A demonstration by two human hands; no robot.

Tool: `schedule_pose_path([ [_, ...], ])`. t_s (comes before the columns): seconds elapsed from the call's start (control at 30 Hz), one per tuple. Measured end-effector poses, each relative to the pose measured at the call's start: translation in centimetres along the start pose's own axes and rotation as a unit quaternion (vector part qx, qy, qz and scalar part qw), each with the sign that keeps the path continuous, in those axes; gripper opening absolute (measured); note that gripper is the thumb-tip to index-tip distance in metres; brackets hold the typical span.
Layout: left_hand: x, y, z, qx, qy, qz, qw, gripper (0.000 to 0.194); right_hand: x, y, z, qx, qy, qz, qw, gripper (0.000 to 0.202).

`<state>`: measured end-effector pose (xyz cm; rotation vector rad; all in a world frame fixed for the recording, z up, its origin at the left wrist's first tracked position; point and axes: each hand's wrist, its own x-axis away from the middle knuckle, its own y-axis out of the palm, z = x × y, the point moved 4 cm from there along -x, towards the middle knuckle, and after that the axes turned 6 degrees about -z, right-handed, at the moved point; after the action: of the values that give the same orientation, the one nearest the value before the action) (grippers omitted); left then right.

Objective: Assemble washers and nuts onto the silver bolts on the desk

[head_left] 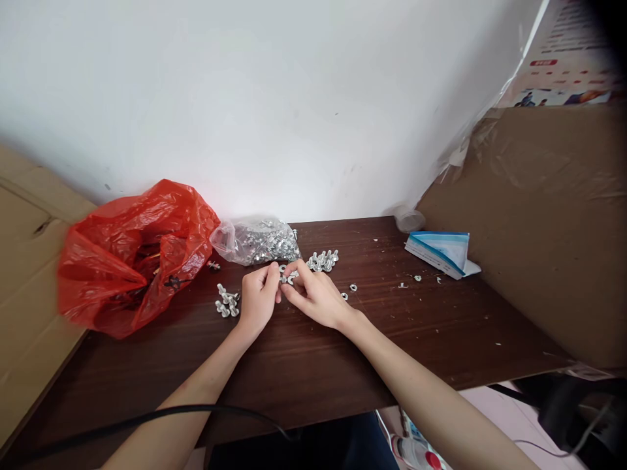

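Observation:
My left hand [259, 294] is closed, its thumb and fingers pinching a small silver bolt [283, 280] that is mostly hidden. From the other side, my right hand [316, 297] curls its thumb and forefinger around the bolt's exposed end; whether a nut sits there is too small to tell. Just behind the fingertips lie a few loose washers [292, 277]. Beside my left wrist is a cluster of bolts [226, 303], some standing on their heads. Another group of bolts [323, 260] stands in rows behind my right hand. Two loose nuts, one nearer the back [353, 287], rest right of it.
A clear plastic bag [264, 241] of metal hardware leans near the wall, beside a large open red bag [137, 261]. At right are a blue-and-white packet [438, 251] and a clear cup [409, 219]. Cardboard [548, 228] borders the brown table [294, 365]. A black cable [196, 409] crosses my left forearm.

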<state>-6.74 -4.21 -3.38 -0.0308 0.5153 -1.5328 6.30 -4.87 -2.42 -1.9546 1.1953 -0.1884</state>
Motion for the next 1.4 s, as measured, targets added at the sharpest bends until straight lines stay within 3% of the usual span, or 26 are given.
schedule_pose_path([
  [0.1,0.03,0.04,0.02,0.007,-0.003,-0.005,1.0,0.046,0.0,-0.01,-0.03,0.0,0.002,0.001,1.0,0.021],
  [0.3,0.03,-0.01,0.16,-0.005,0.004,-0.004,1.0,0.048,0.02,-0.12,0.02,0.002,0.005,0.005,1.0,0.013],
  [0.4,0.02,-0.02,0.05,0.0,0.0,-0.001,1.0,0.046,0.03,-0.1,0.05,0.001,0.003,0.009,1.0,0.025],
  [0.53,0.02,0.02,0.03,-0.004,0.006,-0.002,1.0,0.046,0.06,-0.02,0.0,0.012,0.003,0.006,1.0,0.019],
  [0.67,0.03,0.02,0.0,-0.004,0.002,-0.004,1.0,0.046,0.06,-0.01,0.03,0.01,0.005,0.009,1.0,0.025],
  [0.97,0.0,-0.06,-0.09,0.002,0.001,-0.001,1.0,0.047,-0.02,0.01,0.13,0.043,0.008,0.016,0.999,0.013],
  [1.4,-0.08,-0.17,-0.11,0.036,-0.022,0.005,0.999,0.047,0.14,-0.27,0.06,0.018,0.006,0.015,1.0,0.025],
])
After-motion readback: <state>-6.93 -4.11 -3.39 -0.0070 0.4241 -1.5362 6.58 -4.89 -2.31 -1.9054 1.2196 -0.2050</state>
